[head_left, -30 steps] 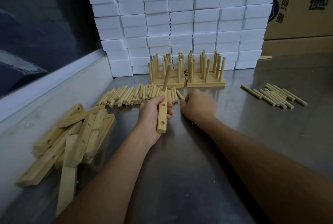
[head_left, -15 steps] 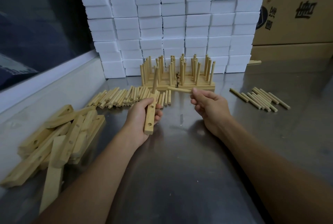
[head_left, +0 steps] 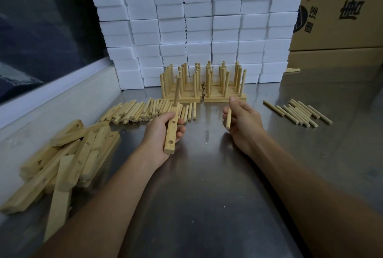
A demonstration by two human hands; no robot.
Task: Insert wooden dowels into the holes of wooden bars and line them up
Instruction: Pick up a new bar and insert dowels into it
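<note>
Steel worktop (head_left: pixel 207 206): carries all stock.
Finished bars, dowels upright (head_left: pixel 202 83): two blocks side by side at the far edge, against stacked white foam blocks (head_left: pixel 196 19).
Blank bars (head_left: pixel 62 158): loose heap at the left edge.
Loose dowels (head_left: pixel 149 110): row behind the left hand; smaller batch (head_left: pixel 298 112) toward the right edge.
Bar in hand (head_left: pixel 171 133): left hand (head_left: pixel 159 133) wraps it mid-length; one dowel (head_left: pixel 177 91) stands in its far hole, two nearer holes open.
Right hand (head_left: pixel 242 120): pinches a single dowel (head_left: pixel 228 117), near upright, well apart from the bar.
Handling note: keep the bar's holed face up, bring the dowel's lower tip square over the middle hole, then press straight down; a tilted entry would likely jam.
</note>
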